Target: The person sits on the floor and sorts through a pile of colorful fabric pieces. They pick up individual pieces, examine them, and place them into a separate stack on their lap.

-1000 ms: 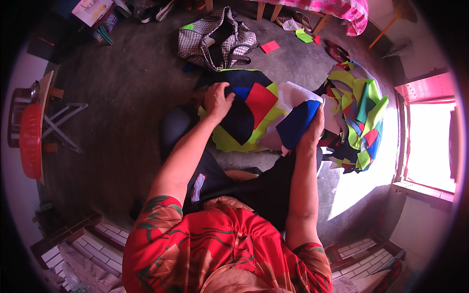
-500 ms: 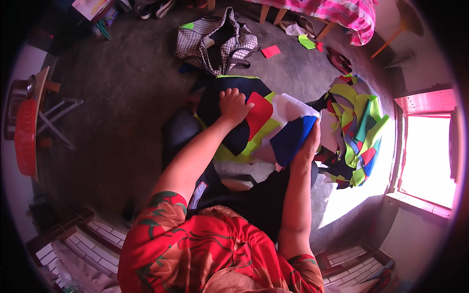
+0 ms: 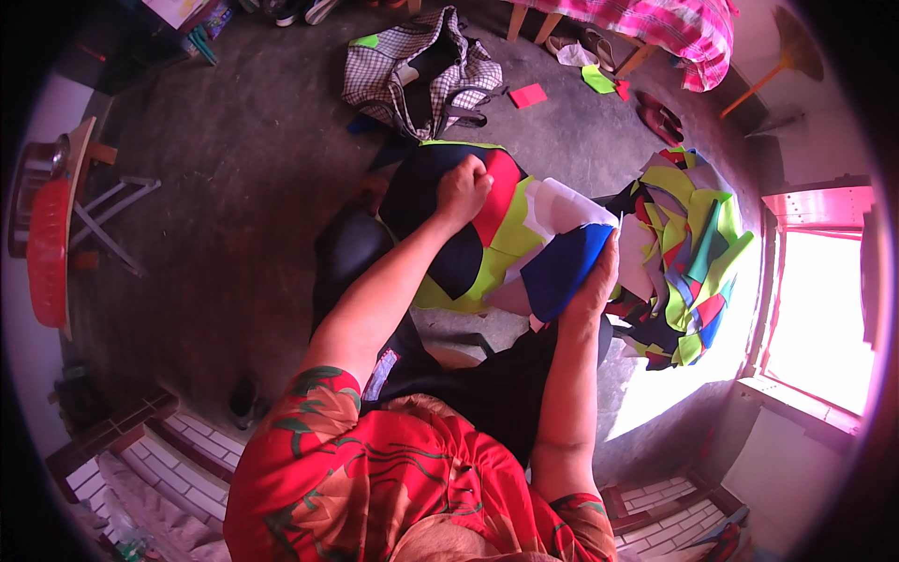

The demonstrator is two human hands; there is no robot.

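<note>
Cloth pieces (image 3: 506, 245) spread before my lap on the grey floor (image 3: 215, 234). My left hand (image 3: 463, 192) is curled at the red piece (image 3: 500, 192), whether pinching I cannot tell; my right hand (image 3: 597, 279) grips the blue piece (image 3: 567, 267). Floor stretches left to the table's edge (image 3: 82, 150); a heap (image 3: 688, 253) crowds my right, windowward.

Hands: 2, left hand (image 3: 463, 192) and right hand (image 3: 597, 281). Blue piece (image 3: 565, 272) at the right one: 1. Red piece (image 3: 503, 187) at the left one: 1. Cloth pile (image 3: 698, 206) off to the right: 1; its pieces overlap, can't get a count. On the floor farther out: 1 red rectangle (image 3: 527, 96), 1 lime scrap (image 3: 597, 80), 1 small red scrap (image 3: 622, 89). Checked bag (image 3: 375, 80): 1. Dark red shoes (image 3: 658, 117): 2. Broom (image 3: 754, 89): 1. Window (image 3: 824, 309): 1. Red basin (image 3: 49, 253): 1. Pink plaid cloth (image 3: 646, 28): 1.
</note>
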